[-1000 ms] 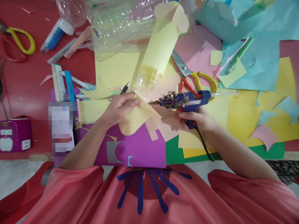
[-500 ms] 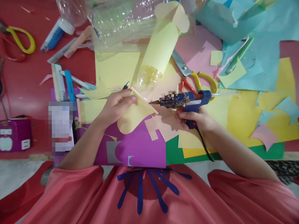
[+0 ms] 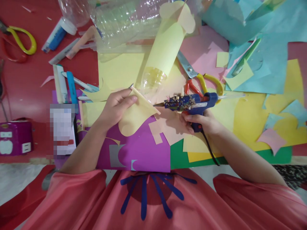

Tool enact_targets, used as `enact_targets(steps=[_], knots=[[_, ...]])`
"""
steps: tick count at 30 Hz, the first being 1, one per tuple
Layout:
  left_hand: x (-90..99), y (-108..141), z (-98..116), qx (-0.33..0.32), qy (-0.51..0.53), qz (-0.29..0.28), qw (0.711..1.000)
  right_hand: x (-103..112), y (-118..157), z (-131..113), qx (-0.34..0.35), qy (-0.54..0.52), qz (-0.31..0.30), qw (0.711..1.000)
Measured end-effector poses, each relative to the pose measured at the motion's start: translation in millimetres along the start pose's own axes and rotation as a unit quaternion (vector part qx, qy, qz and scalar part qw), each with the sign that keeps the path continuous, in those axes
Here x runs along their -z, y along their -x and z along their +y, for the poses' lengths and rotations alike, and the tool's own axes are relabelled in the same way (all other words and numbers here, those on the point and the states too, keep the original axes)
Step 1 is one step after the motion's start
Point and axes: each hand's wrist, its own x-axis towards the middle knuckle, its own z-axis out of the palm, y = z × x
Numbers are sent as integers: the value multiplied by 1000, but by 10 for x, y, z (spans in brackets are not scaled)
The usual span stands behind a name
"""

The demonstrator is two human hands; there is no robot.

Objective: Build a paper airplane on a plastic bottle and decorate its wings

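Observation:
My left hand (image 3: pixel 120 104) pinches a pale yellow paper cutout (image 3: pixel 134 119) with a rounded lower end and a folded strip along its upper edge. In my right hand (image 3: pixel 199 120) is a blue hot glue gun (image 3: pixel 192 103), its front crusted with bits of debris. The gun's metal tip is at the folded edge of the cutout; whether they touch I cannot tell. A clear glue stick (image 3: pixel 231 95) juts from its back. Just beyond lies a plastic bottle wrapped in pale yellow paper (image 3: pixel 164 48), with a flower-like paper piece (image 3: pixel 178 14) at its far end.
Scissors with red and yellow handles (image 3: pixel 192 75) lie behind the glue gun. Clear plastic bottles (image 3: pixel 124 28) fill the back. Markers (image 3: pixel 71 86), a phone (image 3: pixel 63 127) and a purple box (image 3: pixel 15 139) are at left. Blue paper (image 3: pixel 263 73) and scraps spread at right.
My left hand has shifted slightly left with the paper cutout, so its folded edge slides along the glue gun's tip. My right hand and the glue gun stay nearly still.

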Motion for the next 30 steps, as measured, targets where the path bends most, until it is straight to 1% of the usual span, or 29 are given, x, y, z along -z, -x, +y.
enact_targets(steps=[4,9,14,19,26,30], knots=[[13,0,-16,-1,-16,7,1000,-1,3,-7,-8,2,4,1000],[34,-27,-37,-28,-15,15,999,-7,7,-13,-6,3,1,1000],[45,-63,-54,-56,14,24,998,-7,-3,-10,1,-3,2,1000],[57,-76,-65,-74,32,20,997,6,-11,8,2,-1,-1,1000],[84,-106,-110,-80,99,15,992,5,3,4,1,-1,4,1000],[99,-113,-128,-85,122,24,989,7,0,6,5,-3,0,1000]])
